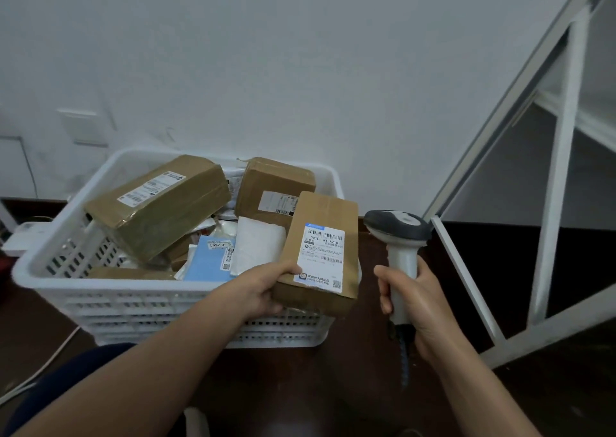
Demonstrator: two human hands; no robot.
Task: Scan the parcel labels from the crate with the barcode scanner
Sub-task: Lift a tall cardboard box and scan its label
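— Both hands busy? What's each one got?

— Left hand (263,291) clasps a brown cardboard parcel (321,253) by its near left corner, thumb on the face. Right hand (416,306) is wrapped round the grip of the barcode scanner (398,236), held upright just right of the parcel.

— Big things first, then.

— White slatted crate (160,303) on a dark tabletop (333,386), heaped with parcels: a long taped box (156,208) at the left, a squarer box (271,183) at the back, a blue mailer (208,259) and a white padded one (256,244) lower down.

— And the held parcel?

— Over the crate's right front corner, its white label (321,256) facing up.
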